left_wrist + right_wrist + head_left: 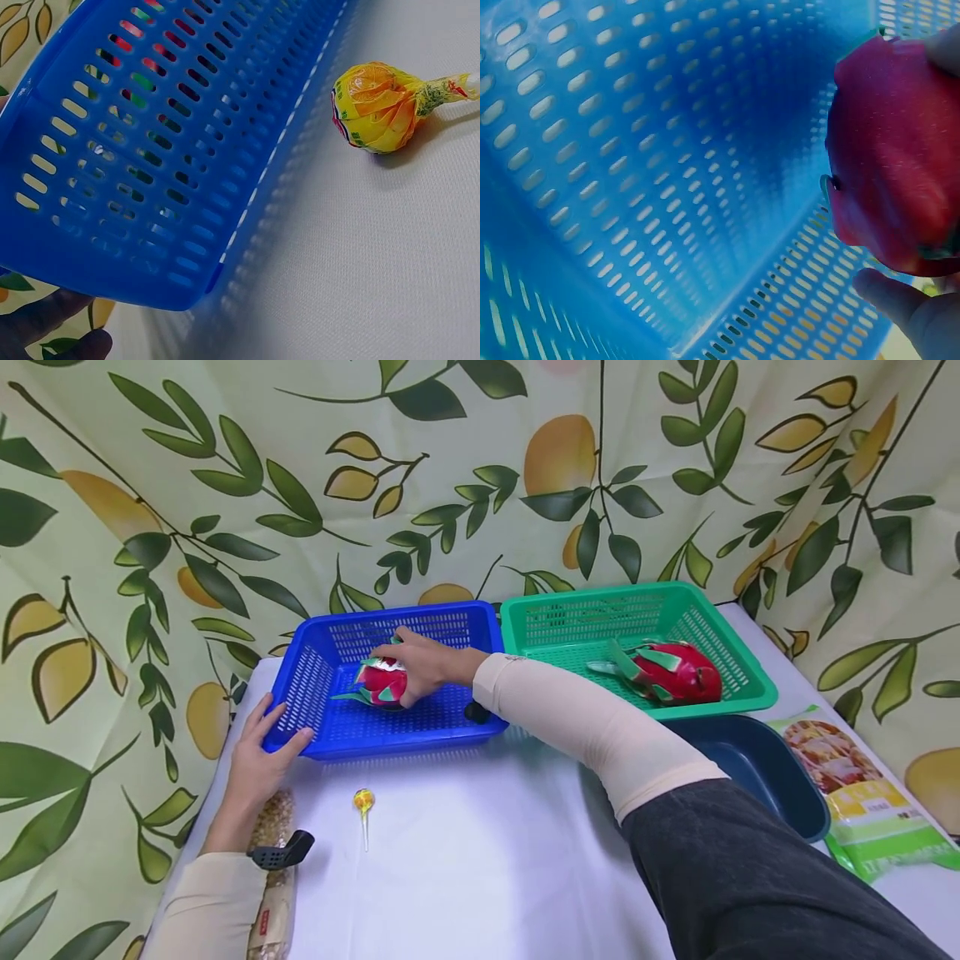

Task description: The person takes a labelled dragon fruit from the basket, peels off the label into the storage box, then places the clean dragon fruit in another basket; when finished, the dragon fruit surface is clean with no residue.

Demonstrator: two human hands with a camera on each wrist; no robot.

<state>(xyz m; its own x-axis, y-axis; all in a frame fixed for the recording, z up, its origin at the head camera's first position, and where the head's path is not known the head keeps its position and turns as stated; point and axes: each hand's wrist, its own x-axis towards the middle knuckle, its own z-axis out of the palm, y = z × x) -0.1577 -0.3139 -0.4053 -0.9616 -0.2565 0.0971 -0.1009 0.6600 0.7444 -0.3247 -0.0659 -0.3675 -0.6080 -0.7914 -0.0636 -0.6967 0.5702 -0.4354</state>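
Note:
In the head view, my right hand [426, 667] grips a red dragon fruit [381, 681] with green scales, inside the blue basket [408, 745]. The right wrist view shows the dragon fruit [900, 150] close up, thumb and fingers around it and the basket's slotted walls [630, 150] behind. At the basket's left front corner, my left hand [258, 764] touches the rim with spread fingers. A yellow-wrapped lollipop [363, 802] lies on the white cloth in front of the basket; it also shows in the left wrist view [379, 109].
A green basket [637, 596] holding another dragon fruit [678, 672] stands at the right. Nearer are a dark blue basin [757, 768] and a green-and-yellow food bag [862, 793]. A long clear packet [273, 893] lies beneath my left forearm. Patterned curtain [450, 485] hangs behind.

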